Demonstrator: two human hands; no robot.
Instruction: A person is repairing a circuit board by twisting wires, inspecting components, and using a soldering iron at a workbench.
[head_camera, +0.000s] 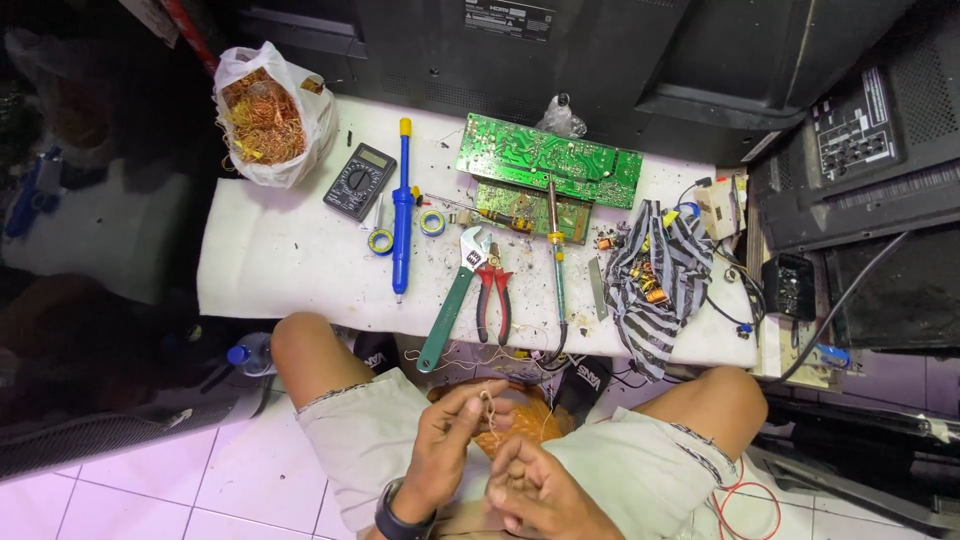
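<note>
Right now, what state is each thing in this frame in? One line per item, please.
Left hand: raised, pinching a thin wire.
Right hand: loosely curled, low by the lap.
Plastic bag: open, full of copper wire.
Multimeter: lying flat, screen blank.
Adjustable wrench: lying flat, jaw open.
Red pliers: handles slightly apart.
Soldering iron: lying on the table.
Green circuit board: bare, component side up.

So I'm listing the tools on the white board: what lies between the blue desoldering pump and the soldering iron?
In the head view, a green-handled adjustable wrench and red-handled pliers lie between the blue desoldering pump and the soldering iron.
</note>
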